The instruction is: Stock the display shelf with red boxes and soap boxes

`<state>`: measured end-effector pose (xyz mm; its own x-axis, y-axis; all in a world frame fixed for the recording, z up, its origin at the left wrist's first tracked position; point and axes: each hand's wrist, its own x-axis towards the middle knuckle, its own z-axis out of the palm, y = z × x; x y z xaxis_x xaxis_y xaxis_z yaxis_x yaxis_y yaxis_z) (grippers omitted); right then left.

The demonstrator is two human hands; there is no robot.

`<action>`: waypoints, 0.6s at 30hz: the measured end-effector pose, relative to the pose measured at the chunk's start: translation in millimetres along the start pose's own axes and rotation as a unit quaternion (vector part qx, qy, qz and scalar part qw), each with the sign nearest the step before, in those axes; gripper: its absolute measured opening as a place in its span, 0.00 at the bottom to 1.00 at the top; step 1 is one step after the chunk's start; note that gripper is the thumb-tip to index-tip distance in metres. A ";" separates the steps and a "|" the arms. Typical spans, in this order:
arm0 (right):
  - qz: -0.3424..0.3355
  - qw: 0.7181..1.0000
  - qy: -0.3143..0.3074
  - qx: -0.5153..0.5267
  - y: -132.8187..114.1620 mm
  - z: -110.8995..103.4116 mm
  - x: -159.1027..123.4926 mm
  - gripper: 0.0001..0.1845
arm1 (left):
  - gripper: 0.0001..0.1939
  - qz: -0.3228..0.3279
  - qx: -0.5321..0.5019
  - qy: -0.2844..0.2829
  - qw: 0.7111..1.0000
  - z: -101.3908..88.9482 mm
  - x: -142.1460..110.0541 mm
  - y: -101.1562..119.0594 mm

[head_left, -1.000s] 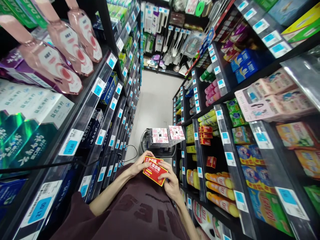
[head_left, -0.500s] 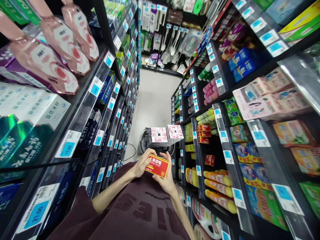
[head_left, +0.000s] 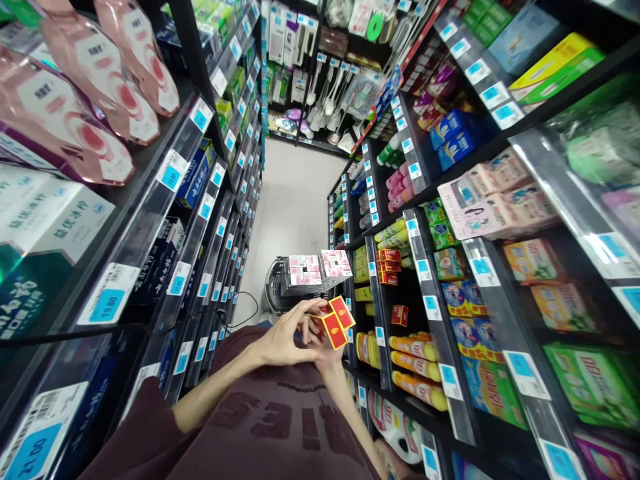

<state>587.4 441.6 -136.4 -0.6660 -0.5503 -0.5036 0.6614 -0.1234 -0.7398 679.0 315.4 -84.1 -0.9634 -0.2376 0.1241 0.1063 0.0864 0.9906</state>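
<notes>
Two red soap boxes (head_left: 335, 325) with yellow edges are held together in front of my chest, small end faces turned up and slightly offset. My right hand (head_left: 331, 363) grips them from below and the right; its fingers are partly hidden. From the left, my left hand (head_left: 283, 340) curves round with its fingers at the boxes' near side and its thumb close to my right hand. Beyond the hands, a dark shopping basket (head_left: 273, 285) on the floor contains stacked pink-and-white boxes (head_left: 304, 270).
Tall shelves line both sides of the narrow aisle. On the right stand more red boxes (head_left: 389, 265), a lone red box (head_left: 399, 315) and orange bottles (head_left: 415, 369). Pink bottles (head_left: 125, 93) fill the upper left. A black cable (head_left: 245, 293) hangs by the left shelf. Pale floor (head_left: 295, 193) runs ahead.
The soap boxes have turned from showing their broad printed face to showing their end faces, and shifted slightly right relative to my body. My left hand has moved round them. The view has swung slightly right.
</notes>
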 end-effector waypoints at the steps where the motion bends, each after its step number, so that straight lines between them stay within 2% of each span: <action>1: 0.016 1.000 -0.008 0.012 1.8 -1.5 1.8 0.36 | 0.50 -0.002 0.005 -0.001 1.000 1.5 0.5 -1.2; 5: 0.080 0.990 -0.002 0.114 5.1 1.9 3.8 0.33 | 0.50 0.015 0.086 0.033 0.996 9.7 3.0 -10.5; 8: 0.059 0.990 0.027 0.122 -0.7 13.8 1.3 0.31 | 0.46 0.034 0.135 0.110 0.984 14.4 3.6 -19.6; 10: 0.037 0.993 0.040 0.109 -7.2 20.9 -0.2 0.33 | 0.41 0.010 0.127 0.156 0.979 14.4 2.0 -24.8; 13: 0.017 0.991 0.035 0.127 -17.6 22.2 0.0 0.35 | 0.40 -0.032 -0.032 0.156 0.987 9.0 -3.8 -31.0; 16: 0.001 0.981 0.044 0.188 -26.9 12.9 1.5 0.28 | 0.41 -0.021 -0.212 0.121 0.970 -0.8 -11.1 -36.2; 18: -0.033 0.975 0.063 0.211 -32.1 5.2 1.2 0.22 | 0.40 -0.004 -0.262 0.113 0.959 -7.9 -15.4 -39.2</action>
<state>567.2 440.6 -110.9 -0.7310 -0.4276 -0.5318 0.6814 -0.4989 -0.5355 691.6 308.0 -124.5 -0.8933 -0.4446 0.0662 0.2641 -0.3998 0.8777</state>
